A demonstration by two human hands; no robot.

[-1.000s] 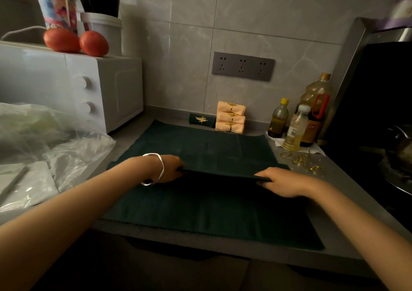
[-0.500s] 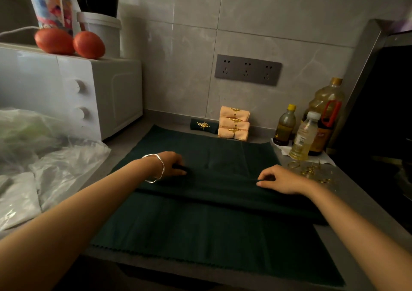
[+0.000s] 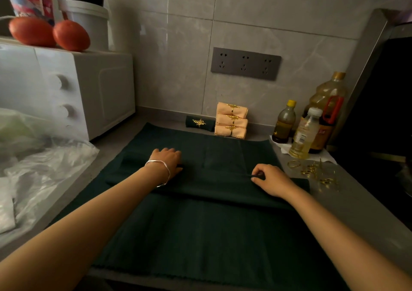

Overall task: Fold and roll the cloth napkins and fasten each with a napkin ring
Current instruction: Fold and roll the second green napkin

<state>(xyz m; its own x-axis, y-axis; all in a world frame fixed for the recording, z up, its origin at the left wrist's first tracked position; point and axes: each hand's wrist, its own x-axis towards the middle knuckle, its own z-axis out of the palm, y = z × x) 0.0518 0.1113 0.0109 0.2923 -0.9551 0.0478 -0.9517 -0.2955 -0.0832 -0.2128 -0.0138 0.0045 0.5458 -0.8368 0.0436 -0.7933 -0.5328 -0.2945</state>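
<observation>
The head camera shows a dark green napkin [image 3: 200, 223] lying on the table [image 3: 361, 206], with a fold across its middle. The left hand [image 3: 166, 161] rests flat on the fold, fingers straight. The right hand [image 3: 270, 179] pinches the fold's edge. Gold napkin rings [image 3: 312, 172] lie just right of the napkin. Rolled napkins [image 3: 231, 121] sit behind it.

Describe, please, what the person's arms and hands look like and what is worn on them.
No sleeves or gloves show: both arms are bare as far as the frame edge. The left hand has a thin silver bangle at its wrist, seemingly of two slim strands. The right hand shows no ring, watch or band.
</observation>
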